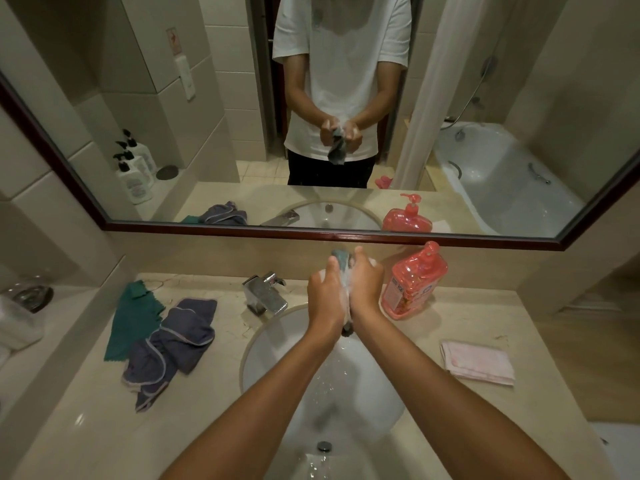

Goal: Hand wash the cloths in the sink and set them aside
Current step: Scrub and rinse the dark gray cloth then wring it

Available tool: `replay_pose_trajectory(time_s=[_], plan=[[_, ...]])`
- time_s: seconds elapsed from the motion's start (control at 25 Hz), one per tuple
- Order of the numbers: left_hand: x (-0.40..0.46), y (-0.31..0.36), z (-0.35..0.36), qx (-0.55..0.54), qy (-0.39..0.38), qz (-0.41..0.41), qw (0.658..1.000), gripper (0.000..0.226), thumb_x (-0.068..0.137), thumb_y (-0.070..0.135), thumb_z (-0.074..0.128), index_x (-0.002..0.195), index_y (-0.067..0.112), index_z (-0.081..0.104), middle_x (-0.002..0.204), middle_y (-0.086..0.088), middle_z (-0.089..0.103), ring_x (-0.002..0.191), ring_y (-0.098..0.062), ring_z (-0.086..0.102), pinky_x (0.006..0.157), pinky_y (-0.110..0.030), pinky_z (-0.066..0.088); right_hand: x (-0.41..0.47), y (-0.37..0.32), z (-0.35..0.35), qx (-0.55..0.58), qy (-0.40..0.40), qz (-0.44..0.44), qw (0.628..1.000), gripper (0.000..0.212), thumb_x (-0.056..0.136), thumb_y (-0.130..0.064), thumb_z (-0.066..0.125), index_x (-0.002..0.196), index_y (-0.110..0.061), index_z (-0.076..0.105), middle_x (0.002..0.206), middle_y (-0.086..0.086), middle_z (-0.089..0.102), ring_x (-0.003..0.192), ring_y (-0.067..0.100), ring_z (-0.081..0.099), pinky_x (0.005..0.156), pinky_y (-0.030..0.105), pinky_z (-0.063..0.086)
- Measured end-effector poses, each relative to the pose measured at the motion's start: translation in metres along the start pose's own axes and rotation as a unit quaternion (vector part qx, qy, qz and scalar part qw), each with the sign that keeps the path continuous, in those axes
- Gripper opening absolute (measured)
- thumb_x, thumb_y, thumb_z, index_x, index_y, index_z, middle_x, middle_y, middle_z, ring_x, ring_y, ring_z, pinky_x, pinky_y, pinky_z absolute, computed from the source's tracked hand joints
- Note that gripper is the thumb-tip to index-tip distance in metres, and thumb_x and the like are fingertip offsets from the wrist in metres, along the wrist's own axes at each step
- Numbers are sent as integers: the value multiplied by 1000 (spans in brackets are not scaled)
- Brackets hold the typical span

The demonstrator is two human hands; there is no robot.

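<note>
A grey soapy cloth [341, 259] is squeezed between my left hand [325, 296] and my right hand [367, 289], held above the back of the white sink [263, 348]. Both hands grip it, palms facing each other, with foam on the fingers. One end of the cloth sticks up above the fingers and the other hangs below the wrists. Water drips into the basin. On the counter to the left lie a purple-grey cloth [173, 348] and a green cloth [133, 320]. A folded pink cloth [478, 363] lies on the counter at the right.
A chrome faucet [265, 294] stands at the sink's back left. A pink pump soap bottle [414, 282] stands just right of my hands. A mirror [207, 133] hangs behind the counter. A metal dish [33, 297] sits on the left ledge.
</note>
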State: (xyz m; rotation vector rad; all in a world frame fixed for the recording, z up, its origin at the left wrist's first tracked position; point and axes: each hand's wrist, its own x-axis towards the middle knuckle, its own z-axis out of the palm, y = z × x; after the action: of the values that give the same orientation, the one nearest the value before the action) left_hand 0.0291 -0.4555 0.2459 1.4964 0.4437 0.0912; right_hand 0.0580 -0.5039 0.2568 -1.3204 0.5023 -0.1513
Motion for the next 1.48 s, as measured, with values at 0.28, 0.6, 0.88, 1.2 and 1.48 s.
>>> replay_pose_trajectory(time_s=[0.28, 0.6, 0.88, 1.2, 1.48], plan=[[6, 8, -2, -24, 28, 12, 999, 51, 105, 36, 41, 59, 18, 53, 47, 9, 53, 44, -7, 48, 45, -22, 39, -9, 3, 4, -15, -9, -32, 999, 52, 101, -21, 51, 50, -22, 40, 41, -11, 40, 39, 7, 37, 44, 24, 31], [13, 19, -8, -27, -71, -14, 997, 46, 107, 30, 43, 65, 14, 56, 49, 7, 54, 46, -10, 52, 49, -22, 43, -10, 12, -4, 9, -61, -6, 998, 48, 99, -25, 54, 53, -21, 61, 49, -7, 56, 47, 11, 55, 47, 23, 44], [1, 18, -13, -106, -193, -101, 970, 29, 105, 22, 49, 89, 8, 69, 76, -5, 76, 71, -15, 74, 63, -25, 56, 18, 3, -20, 76, -101, 51, 991, 23, 101, -16, 54, 86, -11, 70, 77, 4, 66, 68, 14, 65, 68, 29, 55], [23, 14, -28, -32, -64, -58, 996, 36, 105, 33, 48, 85, 5, 59, 79, -15, 61, 72, -25, 62, 66, -33, 50, 11, 1, -27, 80, -101, 169, 977, 21, 97, -23, 59, 81, -12, 68, 68, 4, 60, 57, 16, 60, 60, 28, 48], [25, 7, -28, -54, -90, -5, 994, 26, 105, 24, 50, 95, 10, 69, 87, -9, 70, 82, -21, 66, 77, -34, 53, -4, -6, -20, 176, -184, -25, 967, 37, 102, -12, 49, 66, -13, 54, 53, -2, 41, 46, 6, 37, 48, 19, 35]])
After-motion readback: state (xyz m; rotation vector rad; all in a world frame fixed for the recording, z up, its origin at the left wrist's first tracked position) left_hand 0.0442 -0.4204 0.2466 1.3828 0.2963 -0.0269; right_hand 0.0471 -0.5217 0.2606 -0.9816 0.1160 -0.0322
